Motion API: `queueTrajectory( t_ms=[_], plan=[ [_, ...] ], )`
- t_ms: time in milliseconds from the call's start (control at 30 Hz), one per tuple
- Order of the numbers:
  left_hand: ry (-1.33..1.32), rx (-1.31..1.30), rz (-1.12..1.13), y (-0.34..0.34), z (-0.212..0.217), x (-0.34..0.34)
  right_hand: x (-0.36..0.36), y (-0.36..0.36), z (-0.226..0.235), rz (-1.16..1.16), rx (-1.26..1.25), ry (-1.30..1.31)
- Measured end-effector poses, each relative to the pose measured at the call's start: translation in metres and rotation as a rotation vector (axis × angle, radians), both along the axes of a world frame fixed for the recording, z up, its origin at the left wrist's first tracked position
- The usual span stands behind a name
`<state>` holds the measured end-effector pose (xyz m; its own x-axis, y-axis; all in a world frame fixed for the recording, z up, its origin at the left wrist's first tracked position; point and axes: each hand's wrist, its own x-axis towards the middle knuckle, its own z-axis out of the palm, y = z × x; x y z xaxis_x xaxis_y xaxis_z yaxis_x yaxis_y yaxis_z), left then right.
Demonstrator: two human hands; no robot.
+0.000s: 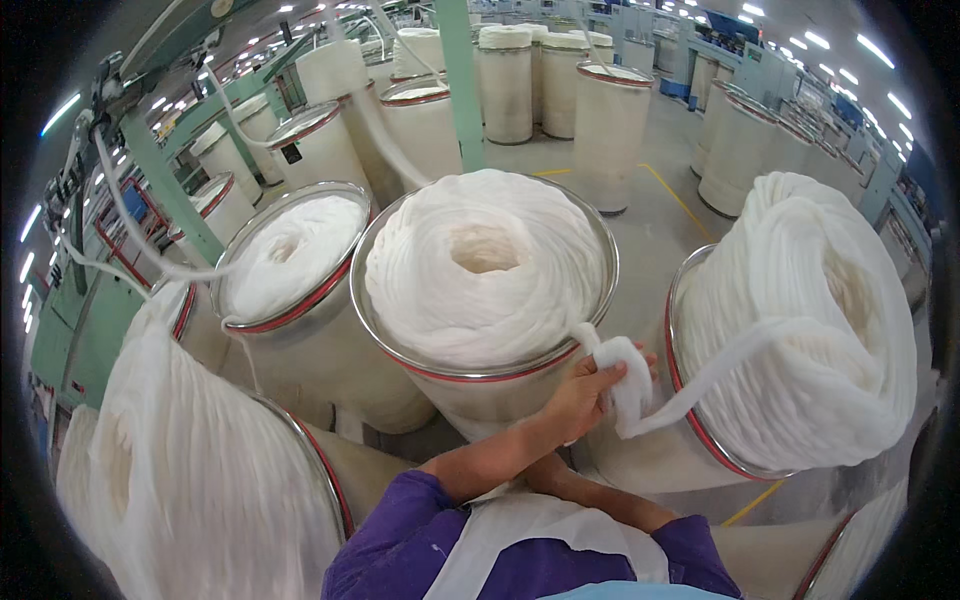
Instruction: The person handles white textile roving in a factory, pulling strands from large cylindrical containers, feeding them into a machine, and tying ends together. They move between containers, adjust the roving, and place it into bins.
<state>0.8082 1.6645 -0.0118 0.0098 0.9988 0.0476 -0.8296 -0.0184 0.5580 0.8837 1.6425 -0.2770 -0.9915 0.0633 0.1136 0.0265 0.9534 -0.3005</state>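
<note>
The left hand [580, 395] is clenched around the loose ends of two white cotton slivers [625, 375], pressing them together; one end trails from the centre can [400, 330], the other runs right to the coil heaped on the right can [680, 340]; so the bunch sits in the near gap between both rims; the right hand is hidden behind the left, so I cannot tell its grip.

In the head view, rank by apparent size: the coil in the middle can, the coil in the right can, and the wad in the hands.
1. Right coil, though nearness may inflate it.
2. Middle coil.
3. Wad held by the left hand, clearly smallest.
</note>
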Motion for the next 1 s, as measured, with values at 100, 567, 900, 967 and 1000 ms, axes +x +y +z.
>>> queueTrajectory(
  t_ms=[100, 567, 900, 967, 1000],
  plan=[
    [-0.031, 0.009, 0.004, -0.003, -0.006, -0.005, 0.000, 0.007, 0.016, -0.145, -0.170, -0.003],
    [-0.119, -0.122, 0.083, -0.004, 0.011, -0.014, 0.156, 0.038, 0.297, -0.143, -0.678, 0.664],
    [-0.215, -0.091, -0.071, 0.007, 0.020, -0.004, 0.115, 0.051, 0.275, -0.378, 0.188, 0.730],
    [-0.231, -0.036, -0.099, 0.007, 0.019, -0.003, 0.114, 0.051, 0.271, -0.372, 0.245, 0.690],
    [-0.154, -0.055, -0.080, 0.007, 0.019, -0.002, 0.115, 0.051, 0.268, -0.368, 0.258, 0.660]
  ],
)
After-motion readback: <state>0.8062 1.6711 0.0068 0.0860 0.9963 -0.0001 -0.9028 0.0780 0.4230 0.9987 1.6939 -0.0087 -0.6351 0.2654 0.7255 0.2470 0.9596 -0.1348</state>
